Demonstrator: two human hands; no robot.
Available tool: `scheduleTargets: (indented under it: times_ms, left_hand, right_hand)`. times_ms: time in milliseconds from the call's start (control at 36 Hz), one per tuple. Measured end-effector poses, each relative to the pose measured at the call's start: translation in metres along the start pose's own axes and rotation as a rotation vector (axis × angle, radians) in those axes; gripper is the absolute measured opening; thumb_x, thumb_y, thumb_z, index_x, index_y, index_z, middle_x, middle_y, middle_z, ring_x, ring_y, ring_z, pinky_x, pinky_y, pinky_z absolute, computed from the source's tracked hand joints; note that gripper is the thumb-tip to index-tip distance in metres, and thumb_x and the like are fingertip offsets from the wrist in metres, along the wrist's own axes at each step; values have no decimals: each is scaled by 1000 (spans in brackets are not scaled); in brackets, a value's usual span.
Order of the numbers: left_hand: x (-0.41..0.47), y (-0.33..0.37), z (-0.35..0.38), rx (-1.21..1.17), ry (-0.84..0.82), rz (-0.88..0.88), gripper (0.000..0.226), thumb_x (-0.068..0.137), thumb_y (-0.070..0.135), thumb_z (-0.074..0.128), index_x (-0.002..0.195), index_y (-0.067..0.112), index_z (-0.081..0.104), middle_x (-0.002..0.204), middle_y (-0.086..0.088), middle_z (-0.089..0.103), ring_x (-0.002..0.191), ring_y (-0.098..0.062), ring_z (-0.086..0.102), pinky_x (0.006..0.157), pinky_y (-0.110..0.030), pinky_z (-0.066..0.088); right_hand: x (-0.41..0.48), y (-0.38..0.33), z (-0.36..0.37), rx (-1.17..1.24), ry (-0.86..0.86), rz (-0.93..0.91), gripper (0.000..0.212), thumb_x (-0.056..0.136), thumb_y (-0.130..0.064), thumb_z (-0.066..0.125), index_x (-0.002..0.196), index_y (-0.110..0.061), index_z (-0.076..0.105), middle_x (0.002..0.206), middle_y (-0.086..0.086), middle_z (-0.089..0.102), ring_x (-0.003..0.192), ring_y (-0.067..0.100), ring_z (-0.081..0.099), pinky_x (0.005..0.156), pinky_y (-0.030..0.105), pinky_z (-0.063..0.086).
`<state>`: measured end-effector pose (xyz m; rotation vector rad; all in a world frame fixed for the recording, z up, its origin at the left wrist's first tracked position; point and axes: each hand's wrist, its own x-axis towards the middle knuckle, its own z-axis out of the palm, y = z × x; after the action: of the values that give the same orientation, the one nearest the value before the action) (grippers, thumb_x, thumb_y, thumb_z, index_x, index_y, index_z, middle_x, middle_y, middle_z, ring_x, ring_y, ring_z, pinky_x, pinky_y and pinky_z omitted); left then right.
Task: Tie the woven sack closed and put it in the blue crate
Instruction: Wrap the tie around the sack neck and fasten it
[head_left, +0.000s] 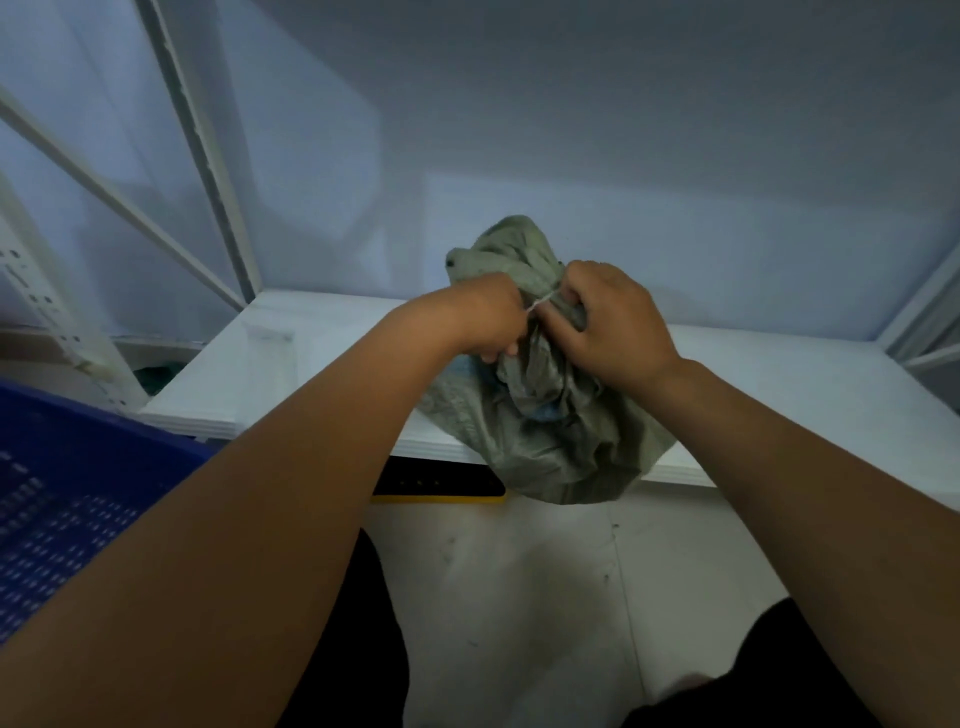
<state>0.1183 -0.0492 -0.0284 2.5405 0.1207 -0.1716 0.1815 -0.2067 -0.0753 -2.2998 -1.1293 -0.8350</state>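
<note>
Two hands hold a thin pale string (543, 300) taut at the neck of a grey-green woven sack (561, 441) on the white table's (311, 353) front edge.
A blue perforated plastic crate (78, 467) sits low at far left, just beside the table's left corner. The left hand's (483, 317) fingers curl inward, pinching the string against the gathered neck. The sack stands mid-table, its belly bulging past the front edge, with tabletop showing on both sides. The right hand's (618, 322) fingers curl round the neck and the string's other end.
</note>
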Motion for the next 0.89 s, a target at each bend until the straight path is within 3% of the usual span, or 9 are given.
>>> scheduleTargets:
  times_ms: [83,167,306,444,528,639,750,833,889]
  left_hand:
    - [3,-3,2,-41,-33,-4,23,99,3,50,110,-4,69,102,-14,73,89,-27,69,85,-38,57]
    - [4,-4,4,-302,-29,-52,28,104,7,39,103,-1,65,84,-9,69,65,-21,62,71,-35,57]
    - [7,-8,8,-546,37,-89,16,101,9,42,90,8,53,65,-7,46,48,-16,35,46,-24,35]
    - [14,-6,9,-390,207,19,19,95,6,47,81,12,58,67,-3,50,55,-15,44,53,-25,39]
    - [13,-3,7,-190,316,98,34,92,9,49,60,17,50,61,3,49,55,-11,43,51,-25,36]
    - [12,3,9,-69,374,161,41,94,12,50,55,15,39,58,-1,43,53,-13,37,49,-29,27]
    - [11,1,11,14,362,207,36,92,9,49,57,14,41,58,-2,45,54,-15,38,50,-30,27]
    - [9,3,9,74,358,251,36,90,9,49,56,14,40,58,-1,43,53,-12,36,49,-29,27]
    - [9,3,7,95,372,269,34,88,9,50,55,14,42,58,-1,45,53,-11,37,49,-28,27]
  right_hand:
    - [-1,-2,0,-113,-64,-115,24,91,-28,67,86,-10,52,83,13,61,77,30,53,63,28,22]
    - [0,-2,-1,-154,-50,-155,25,90,-27,68,85,-7,54,81,14,61,76,32,54,63,28,21]
    - [1,0,0,-105,-46,-89,27,92,-30,66,80,-13,49,76,7,53,73,26,49,63,29,23]
    - [6,-9,0,189,-66,346,38,91,-45,66,85,-14,45,66,-1,49,58,15,43,51,33,30]
    - [7,-14,-3,282,-130,510,43,94,-52,59,100,-11,50,77,3,56,63,15,48,52,30,34]
    - [8,-9,-4,367,-236,549,44,99,-52,49,96,-12,66,94,6,67,90,24,62,69,34,42]
    - [6,-3,-7,501,-280,615,57,94,-54,55,89,-1,74,95,18,74,93,31,68,87,47,51]
    - [5,-2,-11,545,-282,610,59,90,-54,57,91,2,74,95,21,73,92,34,69,86,51,52]
    - [6,-2,-12,547,-268,596,63,86,-57,57,88,5,70,94,24,71,88,35,68,74,48,50]
